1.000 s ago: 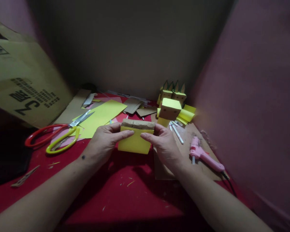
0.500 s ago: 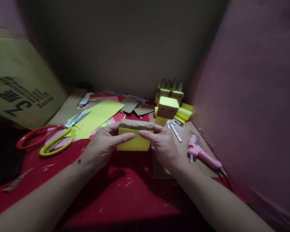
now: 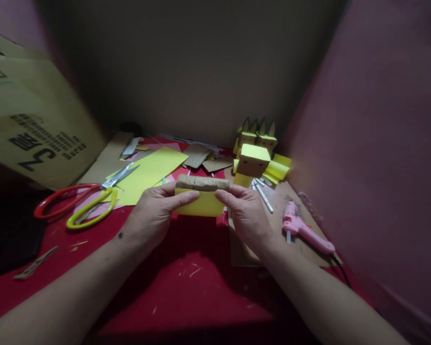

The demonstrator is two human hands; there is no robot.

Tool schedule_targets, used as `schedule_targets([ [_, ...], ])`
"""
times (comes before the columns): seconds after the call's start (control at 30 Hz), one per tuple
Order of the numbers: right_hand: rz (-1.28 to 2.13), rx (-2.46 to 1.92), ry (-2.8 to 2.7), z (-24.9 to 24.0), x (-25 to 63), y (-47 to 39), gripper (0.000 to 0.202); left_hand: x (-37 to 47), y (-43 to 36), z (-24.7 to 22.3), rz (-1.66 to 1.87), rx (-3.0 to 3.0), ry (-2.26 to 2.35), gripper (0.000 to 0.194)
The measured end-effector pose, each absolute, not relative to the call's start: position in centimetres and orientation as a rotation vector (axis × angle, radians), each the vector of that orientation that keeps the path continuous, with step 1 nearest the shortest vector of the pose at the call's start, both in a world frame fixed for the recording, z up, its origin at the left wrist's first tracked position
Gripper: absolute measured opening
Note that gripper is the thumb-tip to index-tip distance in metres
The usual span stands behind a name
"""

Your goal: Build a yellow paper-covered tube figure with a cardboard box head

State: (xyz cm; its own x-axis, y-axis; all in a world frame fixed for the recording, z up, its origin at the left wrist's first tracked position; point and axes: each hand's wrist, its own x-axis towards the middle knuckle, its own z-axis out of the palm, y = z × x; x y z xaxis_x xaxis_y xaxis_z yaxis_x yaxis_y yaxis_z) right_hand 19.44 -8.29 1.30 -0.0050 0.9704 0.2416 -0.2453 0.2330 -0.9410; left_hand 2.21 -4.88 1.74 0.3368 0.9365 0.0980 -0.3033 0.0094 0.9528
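Observation:
A small yellow paper piece (image 3: 201,204) with a brown cardboard strip (image 3: 203,183) along its far edge is held up in front of me. My left hand (image 3: 156,208) pinches its left end, thumb on the yellow face and fingers behind. At the right end my right hand (image 3: 246,208) grips it the same way. Behind my right hand stands a yellow and brown box figure (image 3: 252,160), with spiky-topped figures (image 3: 256,139) beyond it. Scissors with red and yellow handles (image 3: 93,199) lie to the left, blades over a yellow sheet (image 3: 149,172).
A pink glue gun (image 3: 305,230) and white sticks (image 3: 263,196) lie on a cardboard sheet (image 3: 244,254) at the right. Cardboard scraps (image 3: 197,157) lie at the back. A large carton (image 3: 46,120) leans at the left. Small scraps dot the red cloth (image 3: 187,306).
The yellow piece has tilted, so less of its face shows. My right thumb has slid slightly right along it. The whole scene has shifted a little to the right in view.

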Motion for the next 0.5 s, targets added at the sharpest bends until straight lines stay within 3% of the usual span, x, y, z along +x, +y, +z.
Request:
schedule_targets([
  [0.5, 1.104, -0.791, -1.271, 1.22, 19.52, -8.31, 0.031, 2.20, -5.23, 2.15, 1.194, 1.215, 0.724, 0.025],
])
